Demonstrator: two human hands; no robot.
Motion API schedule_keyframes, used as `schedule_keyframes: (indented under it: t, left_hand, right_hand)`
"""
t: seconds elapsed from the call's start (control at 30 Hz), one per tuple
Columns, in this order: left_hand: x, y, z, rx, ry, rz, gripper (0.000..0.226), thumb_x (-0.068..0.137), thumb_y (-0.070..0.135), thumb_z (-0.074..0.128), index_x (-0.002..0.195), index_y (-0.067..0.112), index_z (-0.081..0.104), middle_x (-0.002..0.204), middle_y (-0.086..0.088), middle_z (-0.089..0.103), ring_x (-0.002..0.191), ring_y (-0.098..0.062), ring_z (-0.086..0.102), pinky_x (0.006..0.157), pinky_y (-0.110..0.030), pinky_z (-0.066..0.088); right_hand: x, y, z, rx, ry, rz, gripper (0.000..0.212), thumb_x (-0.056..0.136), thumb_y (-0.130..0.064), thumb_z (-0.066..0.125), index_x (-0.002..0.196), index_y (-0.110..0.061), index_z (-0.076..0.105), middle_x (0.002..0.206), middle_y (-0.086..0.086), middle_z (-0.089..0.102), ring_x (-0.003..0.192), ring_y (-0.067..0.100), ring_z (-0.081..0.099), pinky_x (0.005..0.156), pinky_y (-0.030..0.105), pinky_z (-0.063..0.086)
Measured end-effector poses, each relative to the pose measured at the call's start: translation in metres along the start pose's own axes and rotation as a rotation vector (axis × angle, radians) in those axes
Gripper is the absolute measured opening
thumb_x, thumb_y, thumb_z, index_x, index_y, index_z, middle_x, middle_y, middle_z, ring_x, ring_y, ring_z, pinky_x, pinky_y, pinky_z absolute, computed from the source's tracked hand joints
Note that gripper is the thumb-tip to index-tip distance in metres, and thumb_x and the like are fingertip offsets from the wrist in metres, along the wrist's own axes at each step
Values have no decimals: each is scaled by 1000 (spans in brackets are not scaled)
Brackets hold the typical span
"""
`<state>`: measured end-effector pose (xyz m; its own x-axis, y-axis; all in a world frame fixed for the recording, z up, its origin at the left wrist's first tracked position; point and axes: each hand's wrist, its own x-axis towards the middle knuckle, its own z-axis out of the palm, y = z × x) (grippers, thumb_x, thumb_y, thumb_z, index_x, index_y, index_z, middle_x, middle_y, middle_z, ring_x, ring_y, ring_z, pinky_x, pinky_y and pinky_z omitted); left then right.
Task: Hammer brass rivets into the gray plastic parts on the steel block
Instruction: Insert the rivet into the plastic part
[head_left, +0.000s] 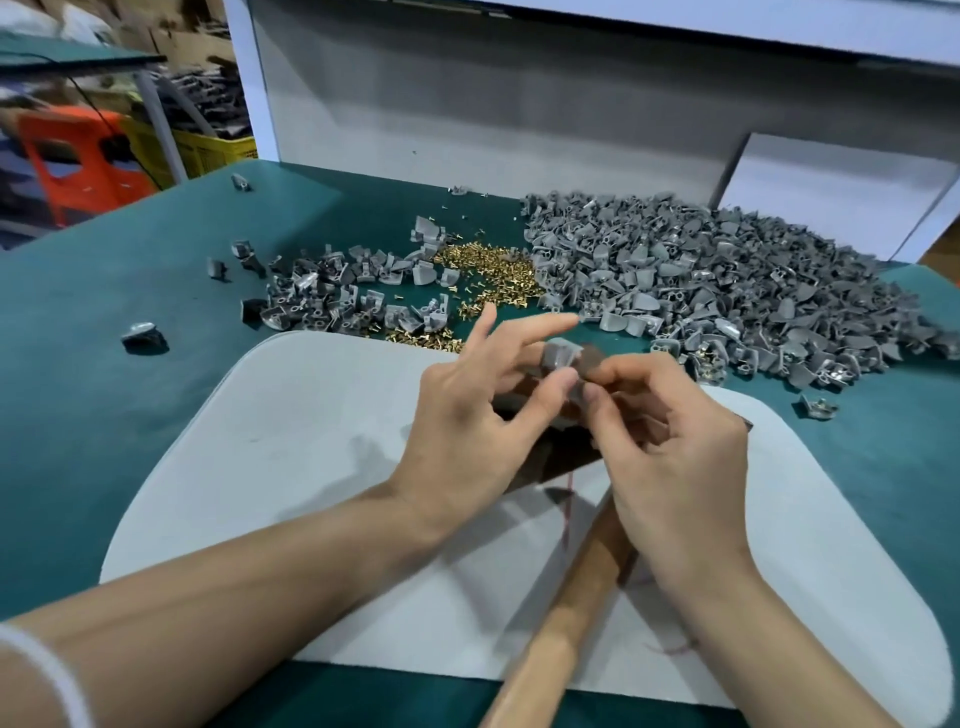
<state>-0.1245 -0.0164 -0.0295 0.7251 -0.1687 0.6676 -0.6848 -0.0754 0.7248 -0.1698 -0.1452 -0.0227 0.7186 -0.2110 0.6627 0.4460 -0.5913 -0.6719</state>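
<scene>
My left hand (478, 410) pinches a gray plastic part (560, 354) between thumb and fingers, with the index and middle fingers stretched out. My right hand (670, 447) meets it from the right, its fingertips curled together against the same part; whether they hold a rivet I cannot tell. Both hands hover over a dark steel block (556, 457), mostly hidden beneath them, on a pale gray mat (291, 441). A wooden hammer handle (561, 629) lies under my right wrist. Loose brass rivets (488, 273) lie scattered beyond the mat.
A large heap of gray plastic parts (727, 291) fills the green table (104, 415) at the right. A smaller pile of parts (332, 296) lies at the left. A white partition (467, 114) stands behind. An orange stool (78, 161) and a yellow crate (208, 148) stand off the table.
</scene>
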Motion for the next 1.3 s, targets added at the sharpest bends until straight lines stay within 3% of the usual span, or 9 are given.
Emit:
schedule_keyframes:
  t: [0.13, 0.33, 0.67, 0.77, 0.9, 1.03, 1.13, 1.23, 1.3]
  left_hand:
    - [1, 2, -2, 39, -47, -3, 26, 93, 18, 57, 119, 18, 61, 104, 5, 72, 101, -5, 67, 99, -48, 48]
    - [2, 1, -1, 138, -42, 42, 23, 95, 12, 50, 103, 6, 71, 95, 17, 63, 87, -7, 62, 95, -43, 47]
    - [1, -4, -3, -7, -91, -13, 11, 97, 28, 49, 106, 28, 54, 82, 11, 69, 75, -3, 67, 70, -14, 48]
    - [1, -5, -3, -18, -95, 8, 11, 96, 29, 47, 106, 29, 52, 73, 15, 67, 70, -2, 64, 66, -14, 46]
    - [0, -4, -3, -13, -101, 22, 6, 97, 24, 46, 101, 25, 51, 63, 18, 58, 60, 1, 56, 61, -11, 39]
    - [0, -1, -6, -51, -124, 3, 12, 94, 23, 52, 104, 20, 58, 83, 13, 67, 77, -7, 65, 73, -22, 49]
    - [1, 3, -6, -1, -143, 7, 20, 87, 18, 60, 107, 23, 59, 90, 14, 69, 86, -3, 67, 82, -22, 50]
    - [1, 3, -5, 34, -126, 5, 25, 87, 13, 60, 108, 26, 61, 92, 14, 69, 87, -6, 66, 84, -29, 52]
    - [2, 1, -5, 32, -123, 14, 26, 90, 12, 58, 112, 24, 63, 94, 13, 67, 87, -7, 65, 82, -27, 52]
  right_hand:
    - [-2, -2, 1, 27, -14, 38, 13, 84, -9, 67, 85, -22, 64, 81, -6, 68, 77, 15, 66, 71, 41, 55]
    - [-4, -4, 2, 39, -15, 54, 12, 83, -14, 65, 83, -25, 62, 79, -6, 67, 75, 18, 65, 70, 45, 53]
    - [-5, -8, 3, 9, 12, 51, 12, 82, -11, 69, 81, -22, 63, 74, -7, 66, 68, 15, 64, 67, 45, 52]
    - [-4, -9, 3, 1, 15, 37, 11, 82, -11, 68, 81, -20, 63, 76, -7, 65, 69, 15, 63, 68, 43, 52]
    - [-3, -11, 2, -52, 53, -29, 9, 79, -3, 70, 81, -11, 66, 93, -4, 59, 80, 9, 61, 69, 30, 53]
    - [-3, -11, 1, -3, 64, 39, 16, 78, 0, 70, 81, -15, 66, 84, -3, 68, 78, 13, 66, 72, 33, 55]
    - [-2, -11, -1, 31, 86, 92, 18, 79, -3, 70, 79, -19, 64, 78, -8, 68, 73, 10, 66, 69, 23, 53]
    - [-1, -12, -1, 52, 72, 130, 21, 79, -5, 70, 76, -24, 63, 72, -10, 67, 69, 9, 65, 65, 17, 50]
    - [-1, -12, -1, 67, 48, 152, 19, 80, -8, 70, 76, -24, 63, 73, -10, 68, 69, 9, 66, 67, 23, 52]
